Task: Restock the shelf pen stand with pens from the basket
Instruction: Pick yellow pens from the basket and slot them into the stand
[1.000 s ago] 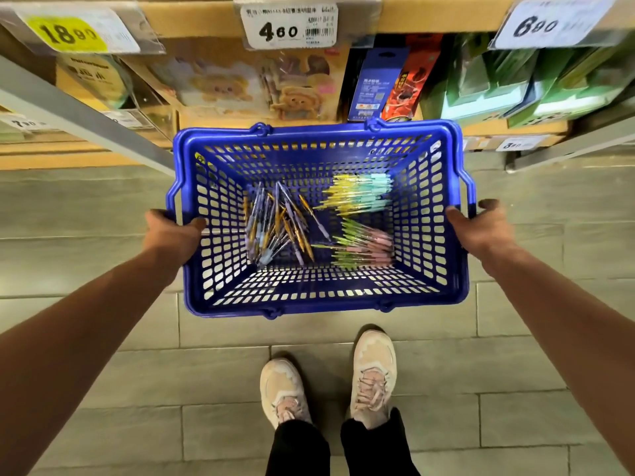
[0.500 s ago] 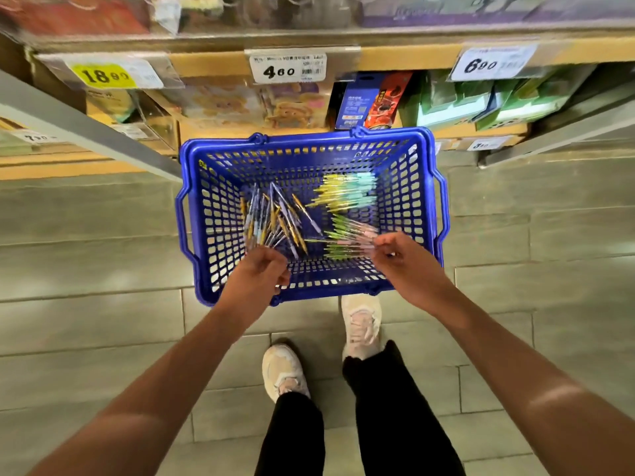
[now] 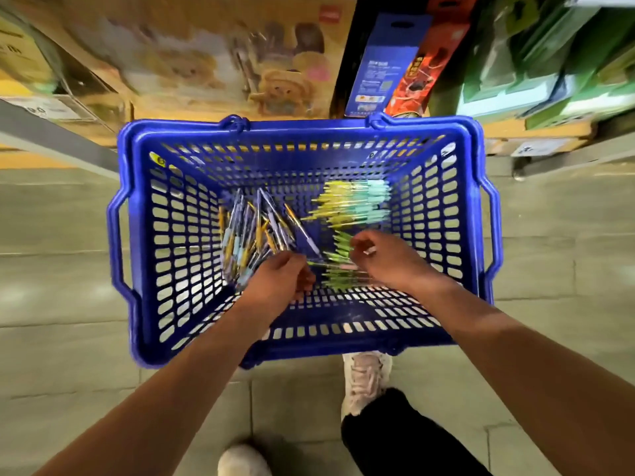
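A blue plastic basket stands on the floor below the shelf. It holds a heap of purple and yellow pens on the left, a bundle of yellow and teal pens at the back right, and green and pink pens in front of those. Both my hands are inside the basket. My left hand is curled at the near end of the purple heap; blur hides whether it holds one. My right hand curls its fingers over the green and pink pens. No pen stand is in view.
The bottom shelf behind the basket carries a bear-print box, a blue pack, a red pack and green boxes. A grey shelf rail runs at the left. My shoes stand on grey floor tiles just behind the basket.
A second ago both hands held the basket by its sides. The basket is now down on the floor and both hands have gone in among the pens; my head has dropped closer.
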